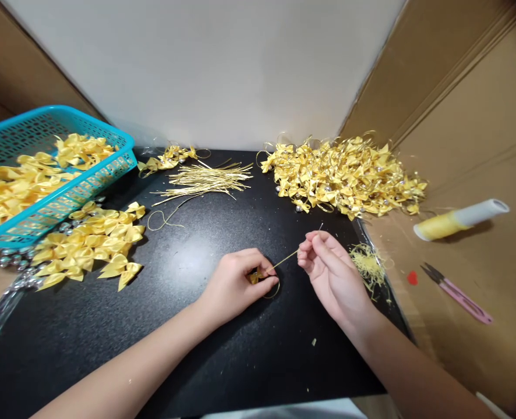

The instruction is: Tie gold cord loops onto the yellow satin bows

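My left hand (pixel 236 282) rests on the black table (pixel 188 326) with its fingers pinched round a small yellow ribbon bow (pixel 254 277). A loop of gold cord (pixel 272 289) curls out beside that bow. My right hand (pixel 328 267) is closed in a pinch on a thin needle (pixel 320 227), and a gold thread (pixel 286 258) runs taut from it down to the bow. The two hands are a short gap apart near the table's middle front.
A turquoise basket (pixel 87 180) of yellow bows sits at the left, with loose bows (pixel 92 241) and silver bells (pixel 13 259) below it. Cut gold cords (pixel 205 179) lie at the back, a heap of finished bows (pixel 349 174) back right. Thread spool (pixel 459 220), pink snips (pixel 456 294) and thread scraps (pixel 367 265) lie right.
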Available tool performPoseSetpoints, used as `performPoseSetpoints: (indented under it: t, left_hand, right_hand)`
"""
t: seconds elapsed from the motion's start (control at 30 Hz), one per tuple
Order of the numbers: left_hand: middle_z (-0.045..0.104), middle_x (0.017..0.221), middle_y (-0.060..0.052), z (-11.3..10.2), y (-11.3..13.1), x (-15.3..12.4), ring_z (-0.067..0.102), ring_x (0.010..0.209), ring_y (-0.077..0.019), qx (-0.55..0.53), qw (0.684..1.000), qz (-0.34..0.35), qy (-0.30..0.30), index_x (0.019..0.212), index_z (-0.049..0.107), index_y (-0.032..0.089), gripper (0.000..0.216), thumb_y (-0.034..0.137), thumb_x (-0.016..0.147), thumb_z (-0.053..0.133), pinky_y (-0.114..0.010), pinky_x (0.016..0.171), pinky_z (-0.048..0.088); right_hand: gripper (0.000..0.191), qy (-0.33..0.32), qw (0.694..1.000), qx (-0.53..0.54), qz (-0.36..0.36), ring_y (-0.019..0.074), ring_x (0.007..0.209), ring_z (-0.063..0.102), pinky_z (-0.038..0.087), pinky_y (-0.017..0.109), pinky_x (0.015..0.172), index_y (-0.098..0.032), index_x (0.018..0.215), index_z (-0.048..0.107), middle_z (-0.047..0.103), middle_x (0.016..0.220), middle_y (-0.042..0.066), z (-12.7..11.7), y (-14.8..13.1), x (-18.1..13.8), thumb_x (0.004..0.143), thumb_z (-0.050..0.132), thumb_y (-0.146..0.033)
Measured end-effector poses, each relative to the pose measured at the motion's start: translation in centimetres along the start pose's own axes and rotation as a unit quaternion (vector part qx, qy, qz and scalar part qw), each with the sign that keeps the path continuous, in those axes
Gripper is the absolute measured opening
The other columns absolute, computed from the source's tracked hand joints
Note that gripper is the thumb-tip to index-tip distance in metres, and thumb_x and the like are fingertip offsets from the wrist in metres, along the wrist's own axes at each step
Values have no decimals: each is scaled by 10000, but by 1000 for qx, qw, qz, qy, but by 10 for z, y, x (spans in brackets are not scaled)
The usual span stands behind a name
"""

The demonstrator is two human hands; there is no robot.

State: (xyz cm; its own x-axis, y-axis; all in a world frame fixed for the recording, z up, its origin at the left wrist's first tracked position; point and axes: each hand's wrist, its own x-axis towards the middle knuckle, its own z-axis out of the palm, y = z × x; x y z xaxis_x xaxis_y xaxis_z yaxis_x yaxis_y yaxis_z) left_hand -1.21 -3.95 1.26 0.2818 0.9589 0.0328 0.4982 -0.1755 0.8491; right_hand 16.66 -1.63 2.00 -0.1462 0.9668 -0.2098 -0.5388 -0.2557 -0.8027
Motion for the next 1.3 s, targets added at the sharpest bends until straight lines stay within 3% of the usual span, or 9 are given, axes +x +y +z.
performPoseSetpoints:
  t: [0.2, 0.4, 0.5, 0.57, 0.63, 0.8, 0.97, 1.13, 1.3]
  left_hand:
    - [527, 580, 7, 1, 8, -1, 443, 535, -97, -250, 957, -126, -74, 633, 584, 149, 302, 390, 815, 602, -218, 524, 351]
    - [369, 507, 45, -1, 10, 4, 300, 471, -62, -505, 840, -197, -7, 504, 466, 155, 324, 353, 685, 648, -196, 445, 245]
    - [536, 614, 12, -3, 8, 7, 418, 511, -67, -543, 804, -234, 60, 667, 626, 145, 241, 374, 692, 697, -182, 457, 304]
    - [672, 777, -28, -3, 5, 7, 543, 624, -96, -506, 821, -248, 85, 854, 712, 168, 253, 368, 699, 732, -189, 529, 386]
    - [727, 901, -58, -1, 3, 5, 615, 764, -140, -424, 872, -230, 79, 944, 741, 186, 280, 352, 720, 740, -221, 648, 451]
    - [723, 845, -53, 3, 2, -2, 585, 714, -146, -178, 981, -73, 28, 889, 765, 181, 182, 314, 806, 673, -239, 646, 427]
    - [622, 636, -18, 4, 2, -4, 492, 603, -121, -163, 984, -67, -2, 718, 716, 147, 267, 378, 831, 644, -228, 573, 367]
    - [661, 700, -27, 2, 4, -3, 536, 658, -132, -234, 968, -84, 28, 789, 727, 152, 261, 381, 854, 620, -233, 632, 411]
    - [689, 774, -44, 1, 4, -3, 576, 728, -147, -218, 974, -58, 33, 793, 740, 168, 257, 348, 888, 583, -247, 695, 433]
  right_hand:
    - [111, -54, 972, -198, -116, 132, 762, 649, 573, 272, 710, -225, 841, 690, 662, 820, 19, 5, 13, -15, 874, 639, -318]
    - [122, -115, 911, -328, -221, 145, 772, 634, 538, 266, 666, -241, 885, 698, 650, 833, 31, 7, 16, -25, 900, 586, -197]
    - [122, -121, 886, -376, -242, 154, 751, 635, 527, 275, 645, -227, 876, 700, 668, 815, 37, 6, 18, -22, 892, 586, -185]
    - [127, -126, 867, -407, -259, 155, 745, 638, 519, 281, 658, -222, 872, 702, 678, 803, 34, 7, 18, -21, 887, 586, -172]
    - [133, -126, 855, -423, -274, 155, 743, 643, 515, 290, 683, -220, 869, 705, 687, 796, 32, 7, 18, -19, 883, 588, -159]
    - [154, -110, 832, -447, -310, 180, 779, 630, 502, 341, 731, -257, 883, 723, 715, 811, 24, 7, 14, -17, 870, 607, -156]
    - [121, -102, 835, -470, -267, 209, 946, 597, 473, 389, 855, -275, 923, 733, 709, 934, 36, 5, 12, -12, 855, 645, -228]
    - [122, -118, 873, -441, -172, 204, 1004, 596, 449, 377, 894, -245, 947, 686, 683, 1014, 42, 0, 11, -5, 883, 583, -239]
    - [34, -169, 864, -449, -151, 189, 1005, 572, 424, 364, 919, -226, 868, 612, 653, 997, 31, -1, 5, -2, 873, 583, -209]
